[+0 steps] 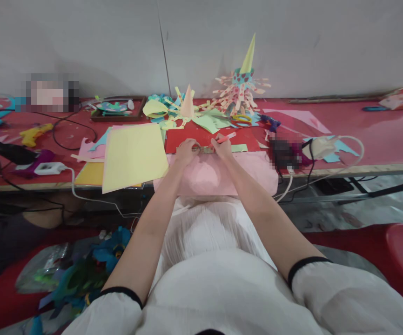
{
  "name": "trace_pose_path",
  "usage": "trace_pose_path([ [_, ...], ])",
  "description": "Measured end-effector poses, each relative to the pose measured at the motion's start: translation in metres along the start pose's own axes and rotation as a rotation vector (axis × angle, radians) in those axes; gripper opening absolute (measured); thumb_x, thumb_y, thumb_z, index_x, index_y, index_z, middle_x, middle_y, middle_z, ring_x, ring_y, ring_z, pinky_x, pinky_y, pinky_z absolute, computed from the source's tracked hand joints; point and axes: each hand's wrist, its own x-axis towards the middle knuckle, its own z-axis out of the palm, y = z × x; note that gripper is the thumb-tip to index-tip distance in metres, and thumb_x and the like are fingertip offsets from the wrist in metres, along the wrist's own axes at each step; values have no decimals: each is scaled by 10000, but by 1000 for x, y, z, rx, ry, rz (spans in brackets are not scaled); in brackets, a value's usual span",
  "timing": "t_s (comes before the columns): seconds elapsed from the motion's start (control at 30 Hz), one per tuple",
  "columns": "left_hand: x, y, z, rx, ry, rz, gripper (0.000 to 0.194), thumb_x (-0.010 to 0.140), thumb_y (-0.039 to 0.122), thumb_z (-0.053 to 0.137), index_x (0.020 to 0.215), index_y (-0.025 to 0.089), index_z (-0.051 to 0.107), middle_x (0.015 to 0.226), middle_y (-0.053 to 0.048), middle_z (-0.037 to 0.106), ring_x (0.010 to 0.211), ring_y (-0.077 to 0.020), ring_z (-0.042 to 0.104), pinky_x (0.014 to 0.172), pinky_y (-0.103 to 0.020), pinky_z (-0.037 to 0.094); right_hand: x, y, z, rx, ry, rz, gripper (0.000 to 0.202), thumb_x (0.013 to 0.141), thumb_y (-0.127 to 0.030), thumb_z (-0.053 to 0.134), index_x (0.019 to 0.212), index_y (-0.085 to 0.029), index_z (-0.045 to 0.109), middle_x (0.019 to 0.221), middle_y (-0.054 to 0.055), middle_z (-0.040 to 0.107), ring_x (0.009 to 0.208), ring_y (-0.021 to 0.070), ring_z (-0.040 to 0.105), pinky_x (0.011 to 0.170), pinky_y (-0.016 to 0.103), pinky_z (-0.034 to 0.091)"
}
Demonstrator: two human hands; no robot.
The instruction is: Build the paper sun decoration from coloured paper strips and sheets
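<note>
My right hand (222,145) is closed around a pink pen (228,137), its tip low over a narrow strip at the table's front. To the left of it, my left hand (187,151) rests with bent fingers on the strip's left end; whether it grips anything is hard to make out. A pale green strip (239,148) shows to the right of my hands. Red paper (243,138) lies just behind them, and a crumpled pink sheet (253,170) spreads under my wrists.
Yellow paper sheets (135,158) lie at the left. Behind stand paper cones (187,104) with curled strips, and orange-handled scissors (240,120). A yellow glue gun (36,134), a white power strip (50,168) and cables are further left. More cables and a white plug (320,147) sit right.
</note>
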Motion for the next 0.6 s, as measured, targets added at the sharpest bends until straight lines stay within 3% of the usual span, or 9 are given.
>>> trace_pose_path([
  [0.13, 1, -3, 2, 0, -13, 7, 124, 759, 192, 552, 855, 211, 627, 1103, -51, 592, 1037, -193, 543, 895, -323, 407, -2, -3, 0, 23, -38, -2, 246, 743, -241, 503, 575, -232, 325, 385, -87, 401, 406, 96, 443, 511, 223, 366],
  [0.37, 3, -9, 7, 0, 4, -4, 137, 763, 218, 561, 881, 241, 626, 1143, -34, 579, 1061, -209, 530, 926, -369, 379, 0, -1, -1, 26, 48, 23, 229, 732, -216, 483, 582, -232, 311, 416, -76, 427, 447, 105, 482, 506, 218, 363],
  [0.6, 3, -8, 7, 4, -1, -2, 141, 758, 215, 560, 879, 245, 625, 1133, -33, 582, 1055, -206, 529, 905, -348, 392, -1, -1, -1, 25, 41, 29, 237, 736, -220, 497, 584, -234, 316, 410, -77, 421, 451, 113, 479, 514, 226, 362],
])
